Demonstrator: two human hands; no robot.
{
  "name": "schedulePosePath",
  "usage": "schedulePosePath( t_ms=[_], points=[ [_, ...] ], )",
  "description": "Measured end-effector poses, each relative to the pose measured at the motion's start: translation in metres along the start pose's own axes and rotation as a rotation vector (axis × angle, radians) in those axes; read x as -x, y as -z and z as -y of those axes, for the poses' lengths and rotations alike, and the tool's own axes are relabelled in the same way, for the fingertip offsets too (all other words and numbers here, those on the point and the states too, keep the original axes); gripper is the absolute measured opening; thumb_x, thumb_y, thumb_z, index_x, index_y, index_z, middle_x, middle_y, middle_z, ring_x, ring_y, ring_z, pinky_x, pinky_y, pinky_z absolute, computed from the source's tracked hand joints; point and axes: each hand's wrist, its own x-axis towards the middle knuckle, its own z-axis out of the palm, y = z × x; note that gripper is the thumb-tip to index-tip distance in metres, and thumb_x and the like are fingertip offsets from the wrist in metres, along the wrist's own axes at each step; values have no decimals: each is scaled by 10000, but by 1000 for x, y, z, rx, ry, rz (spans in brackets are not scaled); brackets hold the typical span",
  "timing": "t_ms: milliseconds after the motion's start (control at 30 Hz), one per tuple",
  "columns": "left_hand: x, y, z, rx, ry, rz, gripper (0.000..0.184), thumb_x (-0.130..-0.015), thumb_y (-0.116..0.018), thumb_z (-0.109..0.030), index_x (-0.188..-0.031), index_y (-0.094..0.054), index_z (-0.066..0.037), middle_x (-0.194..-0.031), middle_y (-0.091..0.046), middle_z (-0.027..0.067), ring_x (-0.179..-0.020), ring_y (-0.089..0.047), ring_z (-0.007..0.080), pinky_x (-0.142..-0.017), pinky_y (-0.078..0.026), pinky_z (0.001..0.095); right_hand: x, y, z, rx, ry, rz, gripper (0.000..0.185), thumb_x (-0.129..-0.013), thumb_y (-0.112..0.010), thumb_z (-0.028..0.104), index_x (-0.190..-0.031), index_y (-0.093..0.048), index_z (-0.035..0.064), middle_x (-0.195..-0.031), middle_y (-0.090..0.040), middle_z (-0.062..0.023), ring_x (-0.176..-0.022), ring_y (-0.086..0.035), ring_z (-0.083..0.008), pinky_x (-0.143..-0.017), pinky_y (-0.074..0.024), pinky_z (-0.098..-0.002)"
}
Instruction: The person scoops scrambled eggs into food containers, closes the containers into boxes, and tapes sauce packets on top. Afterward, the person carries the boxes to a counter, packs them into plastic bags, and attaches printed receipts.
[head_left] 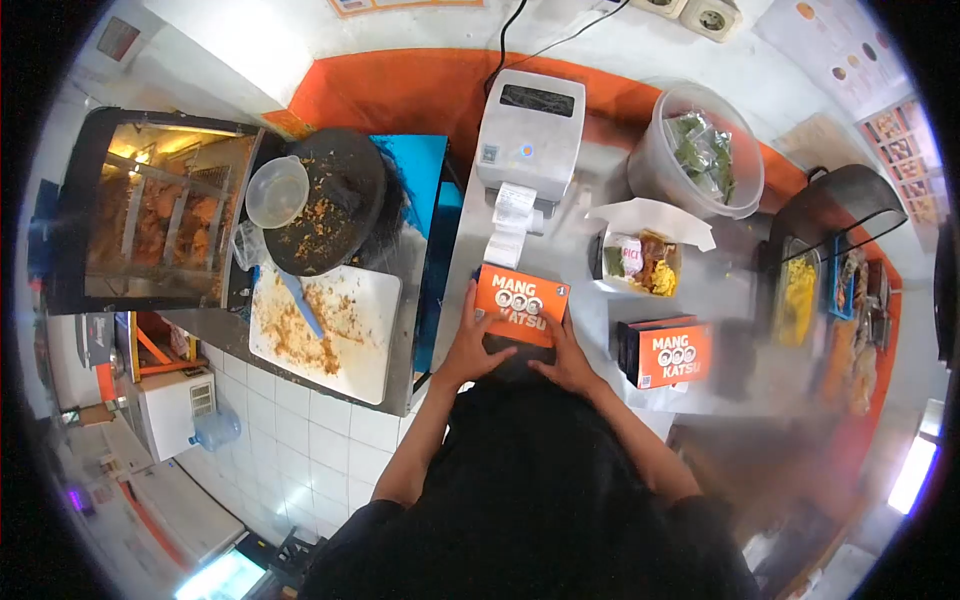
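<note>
Both of my hands are at a closed orange food box (520,303) printed "MANG KATSU", close to my body at the counter's front edge. My left hand (472,348) grips its left side, with the fingers along the edge. On the opposite side my right hand (568,358) holds it, thumb toward the near edge. A white label printer (530,125) stands just beyond the box, and a printed paper strip (506,247) hangs from it down to the box's top edge. Right of my hands lies a second closed orange box (670,352).
An opened food box (645,262) with food inside sits behind the second box. A clear bucket (650,165) holds bagged greens. To the left are a crumb-covered cutting board (375,360) with a blue-handled knife (302,308), a dark round block (345,190) and a lit glass display case (165,210).
</note>
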Motion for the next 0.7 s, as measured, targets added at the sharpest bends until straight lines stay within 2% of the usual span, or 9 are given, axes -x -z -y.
schedulePosePath(
  t_ms=[67, 100, 200, 300, 400, 433, 567, 633, 700],
  points=[
    [-9, -7, 4, 284, 52, -52, 614, -724, -909, -332, -1243, -635, -151, -1648, -123, 275, -1538, -166, 468, -1222, -257, 528, -4, -11, -8, -112, 61, -120, 873, -775, -864, 162, -1528, -422, 169, -1633, -96, -313, -1520, -161, -502, -1235, -256, -507],
    [-12, -6, 6, 209, 44, -19, 722, -702, -927, -351, -1299, -572, -154, -1611, -192, 264, -1517, -226, 464, -1209, -294, 520, -7, -10, -8, -113, 56, -124, 873, -775, -864, 162, -1528, -422, 169, -1633, -96, -313, -1520, -161, -502, -1235, -256, -507],
    [-7, 3, 1, 281, 112, 35, 720, -739, -906, -292, -1343, -540, -155, -1564, -256, 252, -1488, -278, 454, -1193, -328, 501, -2, -3, 0, -74, 52, -224, 793, -817, -835, 197, -1503, -441, 141, -1576, -233, -286, -1478, -268, -471, -1232, -260, -502],
    [3, 19, -15, 360, 151, 37, 777, -784, -880, -318, -1426, -476, -151, -1464, -360, 234, -1449, -338, 435, -1181, -339, 493, 20, 23, 30, -149, -82, -163, 630, -974, -673, 325, -1505, -420, 98, -1434, -380, -242, -1387, -378, -401, -1219, -261, -463],
    [16, 16, -15, 468, 215, 55, 847, -813, -858, -344, -1500, -415, -122, -1513, -354, 234, -1472, -307, 435, -1186, -323, 490, 31, 13, 23, -308, -64, -267, 661, -999, -639, 342, -1529, -358, 63, -1460, -370, -239, -1416, -359, -390, -1220, -255, -443],
    [21, 12, -14, 467, 212, 57, 847, -813, -858, -344, -1500, -415, -122, -1513, -354, 234, -1472, -307, 435, -1186, -323, 490, 32, 7, 14, -356, -43, -230, 759, -986, -665, 325, -1564, -260, 47, -1547, -309, -247, -1489, -279, -377, -1232, -232, -444],
    [44, -6, -7, 292, 78, 98, 1019, -823, -847, -369, -1595, -248, -79, -1640, -224, 233, -1542, -186, 401, -1237, -233, 470, 50, -3, -1, -295, 28, -168, 917, -937, -740, 284, -1599, -143, 67, -1655, -160, -256, -1552, -163, -385, -1247, -191, -448],
    [50, -6, -3, 171, 36, 114, 1069, -829, -841, -375, -1618, -187, -69, -1675, -163, 229, -1561, -141, 384, -1252, -200, 460, 58, 1, 0, -159, 37, -179, 865, -940, -719, 229, -1593, -176, 65, -1645, -183, -260, -1543, -181, -405, -1244, -201, -450],
    [52, -4, 4, 317, -22, 228, 1091, -859, -814, -380, -1636, -106, -85, -1686, -117, 235, -1572, -103, 353, -1264, -159, 437, 63, 4, -6, -23, 51, -187, 816, -942, -698, 174, -1587, -209, 64, -1634, -205, -265, -1535, -199, -424, -1240, -211, -451]
  ],
)
